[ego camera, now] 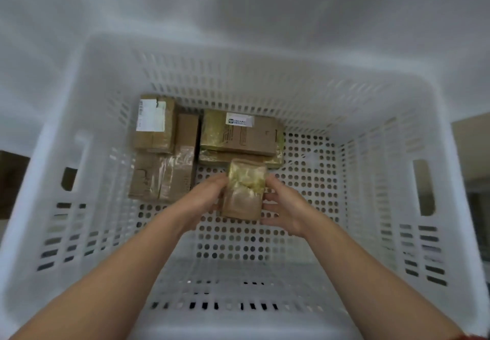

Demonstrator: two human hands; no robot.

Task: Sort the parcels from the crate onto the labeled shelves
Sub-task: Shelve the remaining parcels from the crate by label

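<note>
Both my arms reach down into a white perforated crate [376, 180]. Between my hands is a small brown parcel wrapped in clear tape [244, 190], held upright above the crate floor. My left hand [204, 199] grips its left edge and my right hand [285, 207] grips its right edge. Behind it lies a long taped box with a small white label [238, 133]. Further left sit a box with a large white label [155, 125], a narrow box [187, 133] and a flat taped box [159, 178].
The crate's slotted walls rise on all sides, with handle holes at the left [69, 179] and right [423, 187]. Bare perforated floor [310, 164] shows to the right of the parcels and in front of my hands. The surroundings outside the crate are blurred.
</note>
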